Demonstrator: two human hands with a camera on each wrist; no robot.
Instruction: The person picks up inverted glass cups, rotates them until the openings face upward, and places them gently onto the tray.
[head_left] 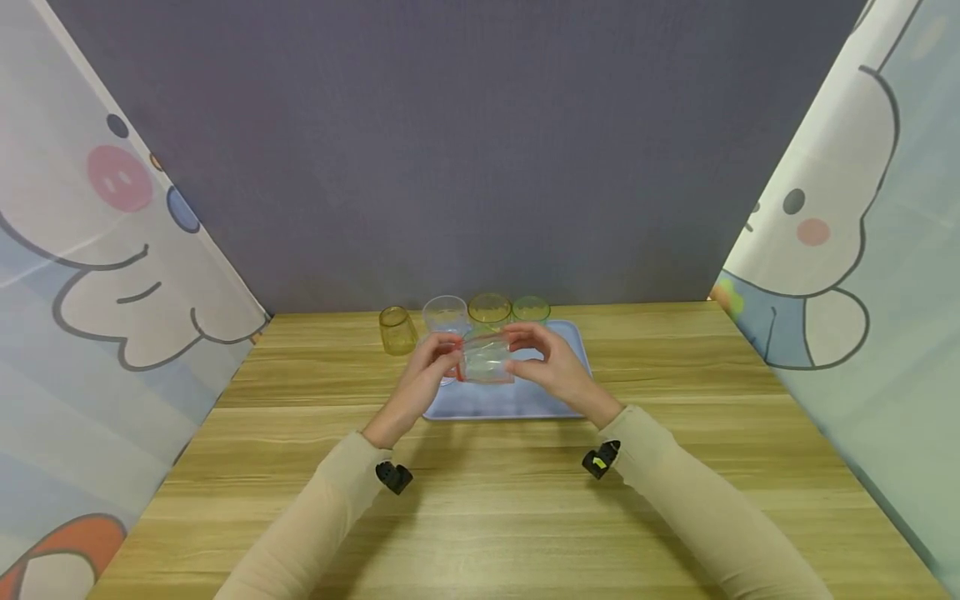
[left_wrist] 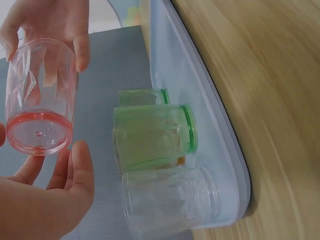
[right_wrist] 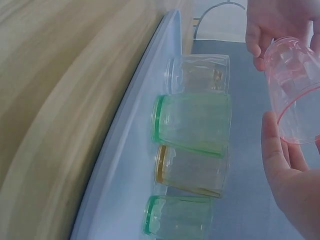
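Note:
A clear cup with a pink base (head_left: 486,360) is held sideways between both hands, above the front part of a pale blue tray (head_left: 517,406). My left hand (head_left: 429,371) grips it round the pink base end, and my right hand (head_left: 553,367) pinches it at the rim end. In the left wrist view the cup's inside looks bare, and its thick pink base (left_wrist: 39,132) faces the left hand. Just beyond the hands, a clear cup (right_wrist: 197,75), a green cup (right_wrist: 192,125), an amber cup (right_wrist: 192,172) and another green cup (right_wrist: 180,217) stand on the tray.
An amber glass (head_left: 398,332) stands on the wooden table (head_left: 480,508) left of the tray. A dark grey panel (head_left: 480,167) rises behind the table's far edge. Curtains with cartoon animals (head_left: 832,217) hang along both sides.

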